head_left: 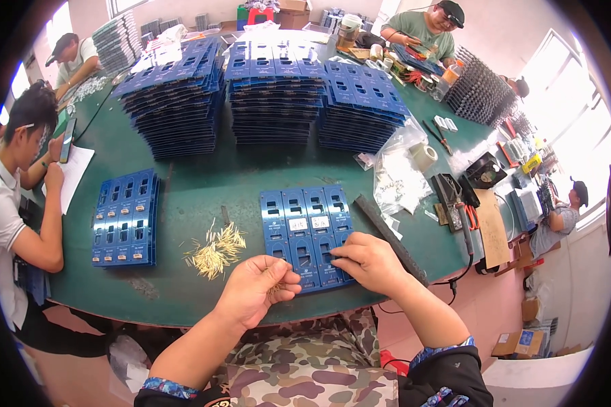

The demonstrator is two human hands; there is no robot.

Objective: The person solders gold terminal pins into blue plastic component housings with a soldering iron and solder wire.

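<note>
The work is supported on the green worktop [197,173]; directions are read from the centre of the work. Three tall stacks of blue panels [275,102] are set between 10 and 1 o'clock. At the centre, one blue board panel [307,237] is laid. A dark bar [390,241] is positioned just beside it at 3 o'clock.

The right hand [368,261] is held over the panel from 4 o'clock; whether its fingertips are meeting or gripping anything cannot be told. The left hand [254,285] is held at 8 o'clock, its fingers curled around a few gold-coloured pins [275,290]. A loose pile of pins [215,252] is kept at 9 o'clock.

Pins are probably best fed singly, as fine pieces are apt to tangle. Each should be aligned before pressure is applied. The panel should be kept flat, and strays should be kept from its openings.
</note>
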